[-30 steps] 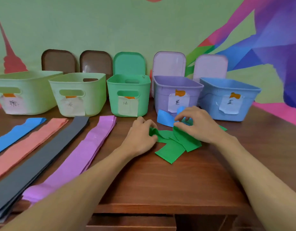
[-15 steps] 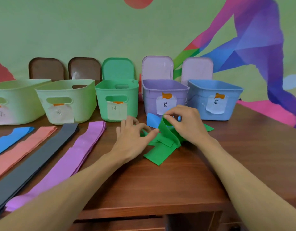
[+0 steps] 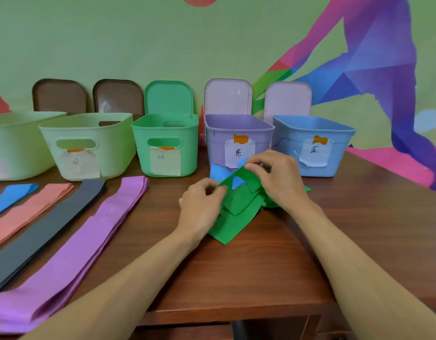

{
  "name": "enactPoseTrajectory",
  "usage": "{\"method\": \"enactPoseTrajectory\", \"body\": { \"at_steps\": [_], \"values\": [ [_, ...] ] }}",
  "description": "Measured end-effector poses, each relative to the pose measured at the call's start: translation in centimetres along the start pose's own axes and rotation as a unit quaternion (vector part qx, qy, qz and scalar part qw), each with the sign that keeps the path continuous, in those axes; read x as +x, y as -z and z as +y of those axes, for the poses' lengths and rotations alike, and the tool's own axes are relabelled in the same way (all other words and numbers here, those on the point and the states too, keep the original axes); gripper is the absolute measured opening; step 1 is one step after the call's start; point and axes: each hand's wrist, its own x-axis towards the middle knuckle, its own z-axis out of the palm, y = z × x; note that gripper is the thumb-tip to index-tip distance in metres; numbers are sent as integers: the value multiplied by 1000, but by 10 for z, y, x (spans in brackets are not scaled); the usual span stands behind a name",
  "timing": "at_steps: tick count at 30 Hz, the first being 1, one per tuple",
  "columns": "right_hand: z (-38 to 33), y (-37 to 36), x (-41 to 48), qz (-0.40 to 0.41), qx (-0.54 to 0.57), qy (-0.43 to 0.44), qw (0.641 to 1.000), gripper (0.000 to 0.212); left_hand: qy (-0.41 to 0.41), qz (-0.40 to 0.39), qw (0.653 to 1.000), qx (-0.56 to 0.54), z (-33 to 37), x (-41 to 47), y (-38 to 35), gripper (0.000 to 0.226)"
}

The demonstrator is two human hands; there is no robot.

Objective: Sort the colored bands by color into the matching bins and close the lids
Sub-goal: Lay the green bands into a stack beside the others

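Head view is showing both hands, left hand and right hand, pinching the green band, while the other strips are lying unsorted and every lid is standing open.

You are looking at an evenly lit scene; soft, diffuse light is falling from above and leaving no hard shadows. Only faint, blurred shading is sitting under the left hand, the right hand and the green band. A pale sheen is showing on one brown lid and along the front of the wooden table. The wide-angle lens is bending the edges: the forearms are stretching large toward the bottom corners. The whole frame is looking slightly soft, with the handwritten labels blurring.
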Motion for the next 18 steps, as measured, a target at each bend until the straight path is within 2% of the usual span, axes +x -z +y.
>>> {"method": "enactPoseTrajectory", "body": {
  "at_steps": [4,8,12,15,18],
  "values": [
    [0,3,-2,-75,-49,9,996,5,31,35,993,-107,-2,-1,4,10],
    [-8,8,-2,-152,-57,20,987,33,24,58,984,-166,-4,0,8,4],
    [-13,8,-6,-216,-86,37,972,31,16,55,972,-226,-2,-1,11,4],
    [-21,7,-2,-229,-38,10,973,44,14,35,970,-241,-1,-1,10,9],
    [-33,3,10,-255,-40,15,966,45,33,23,961,-273,0,0,12,20]
  ]
}}
